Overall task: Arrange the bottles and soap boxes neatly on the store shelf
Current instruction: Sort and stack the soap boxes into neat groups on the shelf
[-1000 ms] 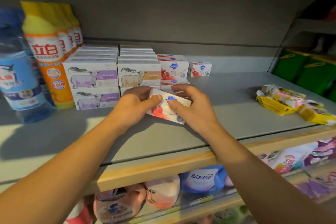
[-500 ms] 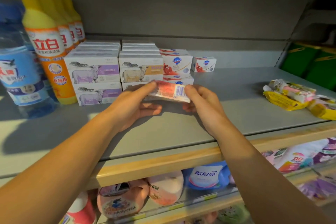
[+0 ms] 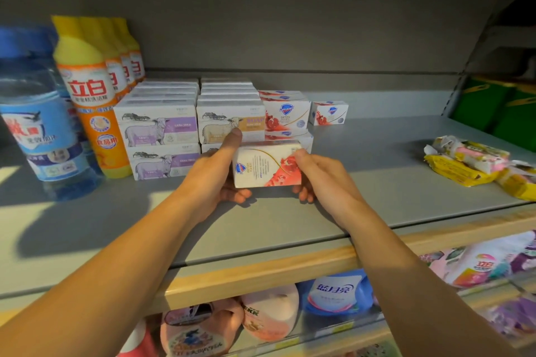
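A: Hands?
B: Left hand [image 3: 216, 175] and right hand [image 3: 317, 172] both grip one soap box [image 3: 268, 166] at frame centre: glossy white card, rectangular, red fruit print.
A: Where?
B: Above the matte grey shelf [image 3: 377, 182], just before the stacked soap boxes [image 3: 285, 116].
A: Change?
B: Box has turned; broad printed face shows now, not the barcode edge.

We read "立白" in red on the yellow-capped orange bottle [image 3: 95, 101]. "DETOX" stands on the white pomegranate soap box [image 3: 285, 113] in the stack, "蓝月亮" on the blue pouch [image 3: 336, 293] below, and "立白" on the pink pack [image 3: 487, 264].
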